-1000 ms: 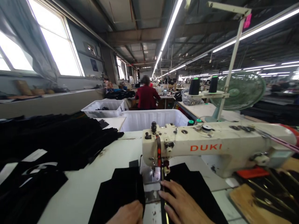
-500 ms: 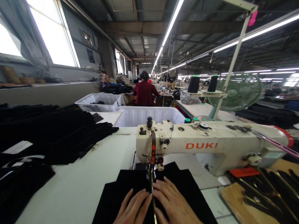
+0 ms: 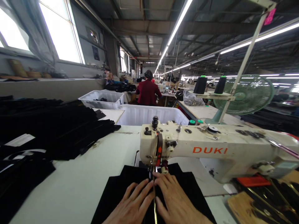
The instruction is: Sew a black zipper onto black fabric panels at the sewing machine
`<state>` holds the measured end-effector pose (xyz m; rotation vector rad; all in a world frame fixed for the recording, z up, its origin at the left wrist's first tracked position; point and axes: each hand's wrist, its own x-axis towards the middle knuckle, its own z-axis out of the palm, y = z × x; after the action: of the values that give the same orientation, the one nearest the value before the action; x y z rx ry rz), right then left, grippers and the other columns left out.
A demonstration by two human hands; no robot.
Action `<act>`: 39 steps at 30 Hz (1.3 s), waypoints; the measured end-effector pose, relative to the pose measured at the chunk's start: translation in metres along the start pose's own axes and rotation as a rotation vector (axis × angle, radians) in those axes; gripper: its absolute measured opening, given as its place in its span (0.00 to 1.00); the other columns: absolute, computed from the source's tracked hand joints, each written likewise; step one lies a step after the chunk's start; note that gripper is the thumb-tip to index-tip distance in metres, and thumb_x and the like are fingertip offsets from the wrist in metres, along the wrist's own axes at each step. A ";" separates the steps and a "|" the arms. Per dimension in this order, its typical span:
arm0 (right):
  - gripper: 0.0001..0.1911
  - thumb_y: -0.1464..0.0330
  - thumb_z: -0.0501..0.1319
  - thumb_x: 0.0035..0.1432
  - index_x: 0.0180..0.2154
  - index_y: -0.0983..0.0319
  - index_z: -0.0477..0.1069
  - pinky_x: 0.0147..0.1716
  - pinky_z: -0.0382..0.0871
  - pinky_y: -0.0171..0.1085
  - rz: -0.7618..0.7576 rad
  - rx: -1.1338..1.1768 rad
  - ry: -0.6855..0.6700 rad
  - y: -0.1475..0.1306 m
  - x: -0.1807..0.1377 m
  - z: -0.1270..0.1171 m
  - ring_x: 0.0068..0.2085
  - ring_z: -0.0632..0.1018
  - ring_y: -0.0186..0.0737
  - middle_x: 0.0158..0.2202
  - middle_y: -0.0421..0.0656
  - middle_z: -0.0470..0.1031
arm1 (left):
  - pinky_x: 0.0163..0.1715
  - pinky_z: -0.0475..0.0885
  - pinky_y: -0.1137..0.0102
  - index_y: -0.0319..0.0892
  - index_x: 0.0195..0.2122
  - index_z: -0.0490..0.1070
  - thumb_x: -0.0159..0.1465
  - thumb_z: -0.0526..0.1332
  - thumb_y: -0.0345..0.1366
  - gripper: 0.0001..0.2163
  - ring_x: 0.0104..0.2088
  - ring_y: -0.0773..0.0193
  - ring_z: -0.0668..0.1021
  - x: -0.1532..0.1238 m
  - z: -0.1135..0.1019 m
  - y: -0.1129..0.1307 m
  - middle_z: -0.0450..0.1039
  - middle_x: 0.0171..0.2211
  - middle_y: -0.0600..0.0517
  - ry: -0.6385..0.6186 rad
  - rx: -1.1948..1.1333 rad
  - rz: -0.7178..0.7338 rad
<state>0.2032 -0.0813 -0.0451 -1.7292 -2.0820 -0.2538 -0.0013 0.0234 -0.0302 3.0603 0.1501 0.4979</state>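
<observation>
A cream sewing machine [image 3: 210,149] marked DUKI stands on the white table [image 3: 77,183]. Black fabric [image 3: 116,193] lies flat under its needle. My left hand [image 3: 133,205] presses flat on the fabric left of the needle line, fingers spread. My right hand [image 3: 174,202] rests flat on the fabric to the right, its fingertips close to the presser foot [image 3: 151,169]. The two hands nearly touch along a thin yellowish strip [image 3: 154,211] that runs between them toward the needle.
A large pile of black cut pieces [image 3: 51,130] covers the table's left side. Two white bins [image 3: 149,115] stand behind. Two black thread cones [image 3: 201,84] and a green fan [image 3: 249,95] are at the right. A person in red [image 3: 148,91] sits ahead, back turned.
Both hands have slid forward on the black fabric toward the needle and come together. The left piece of fabric now lies against the right one under the foot.
</observation>
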 end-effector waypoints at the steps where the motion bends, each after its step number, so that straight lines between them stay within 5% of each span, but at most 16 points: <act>1: 0.31 0.75 0.55 0.55 0.62 0.66 0.59 0.55 0.69 0.58 0.012 -0.005 -0.007 0.002 0.004 0.003 0.61 0.69 0.56 0.63 0.54 0.65 | 0.58 0.68 0.51 0.45 0.70 0.47 0.66 0.60 0.33 0.33 0.64 0.45 0.66 0.002 -0.003 -0.001 0.58 0.66 0.42 0.008 -0.006 -0.005; 5: 0.32 0.75 0.56 0.55 0.62 0.70 0.58 0.55 0.69 0.57 -0.016 0.018 0.020 0.002 0.018 0.003 0.59 0.71 0.57 0.59 0.58 0.68 | 0.61 0.63 0.45 0.42 0.68 0.52 0.60 0.68 0.40 0.38 0.65 0.43 0.63 0.003 -0.011 -0.003 0.56 0.67 0.40 0.011 -0.016 -0.040; 10: 0.22 0.72 0.60 0.59 0.56 0.64 0.67 0.54 0.73 0.48 -0.019 0.114 0.065 -0.006 0.009 -0.009 0.57 0.73 0.51 0.58 0.52 0.70 | 0.60 0.65 0.50 0.47 0.70 0.47 0.64 0.59 0.30 0.34 0.64 0.48 0.66 -0.005 0.000 -0.005 0.60 0.66 0.43 0.029 0.014 -0.009; 15: 0.19 0.66 0.62 0.63 0.55 0.61 0.70 0.54 0.73 0.49 -0.037 0.032 0.122 -0.006 0.000 -0.007 0.51 0.77 0.50 0.52 0.48 0.76 | 0.61 0.65 0.57 0.47 0.71 0.48 0.69 0.58 0.35 0.31 0.63 0.50 0.68 -0.010 0.010 -0.011 0.62 0.64 0.43 0.098 0.049 0.023; 21: 0.19 0.69 0.62 0.61 0.54 0.64 0.71 0.54 0.73 0.46 -0.107 -0.062 0.166 0.000 0.002 -0.003 0.50 0.79 0.49 0.50 0.48 0.77 | 0.62 0.63 0.60 0.43 0.72 0.40 0.69 0.56 0.32 0.34 0.63 0.53 0.67 -0.006 0.017 -0.017 0.59 0.66 0.45 0.067 0.045 0.031; 35: 0.18 0.72 0.59 0.62 0.53 0.65 0.72 0.54 0.73 0.42 -0.165 -0.090 0.218 0.002 0.002 -0.002 0.50 0.79 0.44 0.50 0.44 0.78 | 0.61 0.64 0.63 0.38 0.72 0.39 0.76 0.48 0.41 0.28 0.62 0.54 0.68 -0.006 0.023 -0.018 0.59 0.65 0.42 0.078 0.163 0.074; 39: 0.16 0.71 0.58 0.63 0.53 0.65 0.72 0.54 0.73 0.42 -0.166 -0.093 0.222 0.001 0.003 -0.001 0.49 0.79 0.43 0.50 0.44 0.78 | 0.62 0.62 0.61 0.37 0.71 0.41 0.75 0.48 0.35 0.26 0.63 0.55 0.66 -0.007 0.025 -0.017 0.58 0.66 0.43 0.074 0.206 0.064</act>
<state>0.2039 -0.0790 -0.0434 -1.5019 -2.0779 -0.5741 -0.0011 0.0388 -0.0567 3.2571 0.1124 0.6388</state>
